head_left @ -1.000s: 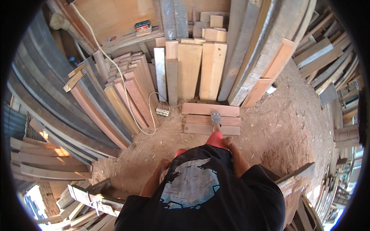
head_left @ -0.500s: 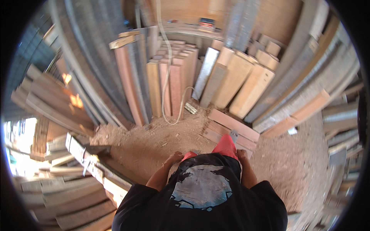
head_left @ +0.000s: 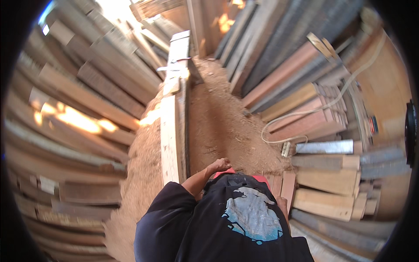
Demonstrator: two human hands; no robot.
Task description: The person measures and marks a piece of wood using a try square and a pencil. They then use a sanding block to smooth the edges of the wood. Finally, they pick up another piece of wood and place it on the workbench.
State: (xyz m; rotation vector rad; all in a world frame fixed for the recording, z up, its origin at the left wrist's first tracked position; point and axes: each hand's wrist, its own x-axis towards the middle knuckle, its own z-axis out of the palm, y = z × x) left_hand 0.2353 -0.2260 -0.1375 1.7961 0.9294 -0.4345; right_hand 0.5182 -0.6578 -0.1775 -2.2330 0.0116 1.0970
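Head view, from my station. Nearest me: the black shirt (head_left: 174, 227) and, at its front hem, a strip of red shorts (head_left: 262, 180). The right hand (head_left: 282, 203) hangs close against the shirt's side, partly hidden; I cannot tell whether its fingers are released or clenched. The left hand (head_left: 221, 165) is held out in front of the hem. Its fingers look bent, but blur keeps me from saying how tightly; I see no object in either hand.

Just beyond the right hand lie the reddish floor planks (head_left: 288, 187), mostly cut off by the shirt. Left of the left hand, apart from it, runs the long pale beam (head_left: 169, 135).

Change noted: the body has swung left. The beam, at lower left a second ago, now points ahead; the planks, then under a sandalled foot, now sit off to the right and I see no foot on them. My reading: the turn puts the beam nearest the left hand, with no timber being handled.

Farther out: the power strip (head_left: 286, 149) with its pale cable (head_left: 314, 112), then pale boards (head_left: 325, 181) at right and stacked timber (head_left: 91, 98) at left.
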